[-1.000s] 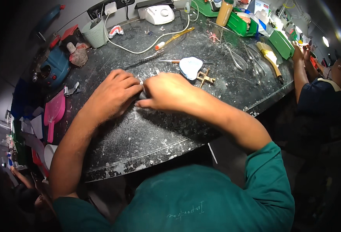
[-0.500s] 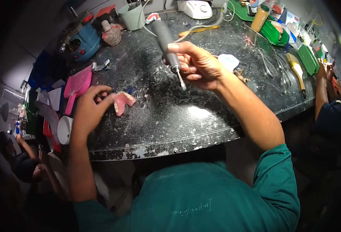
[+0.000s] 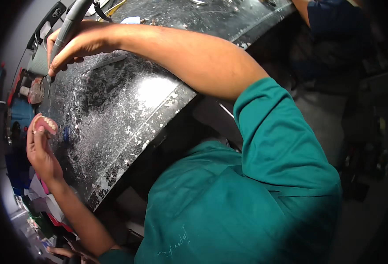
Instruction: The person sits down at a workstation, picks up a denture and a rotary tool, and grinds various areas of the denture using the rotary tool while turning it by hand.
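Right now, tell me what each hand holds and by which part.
Left hand: the denture, with the thumb on its pink base. Right hand: the grey handpiece, gripped around its lower body, just above the bit.

A black, worn table (image 3: pixel 110 105) is reflecting white light (image 3: pixel 158 90). Behind it, a grey wall (image 3: pixel 20 31) is rising. The floor (image 3: pixel 319 112) is lying in shadow.

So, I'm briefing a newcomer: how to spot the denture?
Find the black bench, then the left hand at the picture's left. It holds the denture: pink and curved, its pale teeth setting it apart from the grey handpiece in the right hand.
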Tool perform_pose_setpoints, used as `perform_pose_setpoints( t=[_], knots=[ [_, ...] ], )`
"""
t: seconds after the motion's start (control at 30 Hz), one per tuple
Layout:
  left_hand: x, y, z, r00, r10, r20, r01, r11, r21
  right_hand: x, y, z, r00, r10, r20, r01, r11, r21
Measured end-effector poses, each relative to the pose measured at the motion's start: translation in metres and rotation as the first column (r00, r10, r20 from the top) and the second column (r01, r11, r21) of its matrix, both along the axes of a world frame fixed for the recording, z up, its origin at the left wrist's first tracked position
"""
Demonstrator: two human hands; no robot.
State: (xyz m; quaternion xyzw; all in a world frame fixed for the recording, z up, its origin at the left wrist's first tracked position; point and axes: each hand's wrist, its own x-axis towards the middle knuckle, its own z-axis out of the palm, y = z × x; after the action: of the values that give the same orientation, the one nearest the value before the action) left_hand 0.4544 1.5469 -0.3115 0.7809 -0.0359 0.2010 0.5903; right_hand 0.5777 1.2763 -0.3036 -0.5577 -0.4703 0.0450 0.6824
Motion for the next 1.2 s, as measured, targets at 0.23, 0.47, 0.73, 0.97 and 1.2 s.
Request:
perform_pose_setpoints(
  t=[0.23, 0.47, 0.73, 0.97, 1.2],
  knots=[
    [0.026, -0.035, -0.003, 0.988, -0.091, 0.127, 0.129, 0.931, -0.341, 0.016, -0.007, -0.019, 0.896, -0.310, 0.317, 0.308, 0.950, 0.056],
    [0.028, 0.003, -0.023, 0.972, -0.218, 0.084, 0.227, 0.795, -0.562, 0.001, 0.018, -0.021, 0.751, -0.523, 0.403, 0.390, 0.844, 0.368],
    [0.024, -0.032, 0.004, 0.783, -0.570, 0.249, 0.515, 0.370, -0.773, -0.041, 0.030, -0.006, 0.786, -0.484, 0.385, 0.383, 0.870, 0.311],
    [0.012, -0.072, -0.005, 0.821, -0.489, 0.293, 0.512, 0.405, -0.757, -0.044, 0.016, -0.002, 0.600, -0.645, 0.473, 0.524, 0.764, 0.377],
    [-0.006, -0.066, -0.002, 0.904, -0.346, 0.252, 0.407, 0.510, -0.758, -0.058, 0.030, 0.004, 0.682, -0.536, 0.497, 0.411, 0.844, 0.345]
  ],
)
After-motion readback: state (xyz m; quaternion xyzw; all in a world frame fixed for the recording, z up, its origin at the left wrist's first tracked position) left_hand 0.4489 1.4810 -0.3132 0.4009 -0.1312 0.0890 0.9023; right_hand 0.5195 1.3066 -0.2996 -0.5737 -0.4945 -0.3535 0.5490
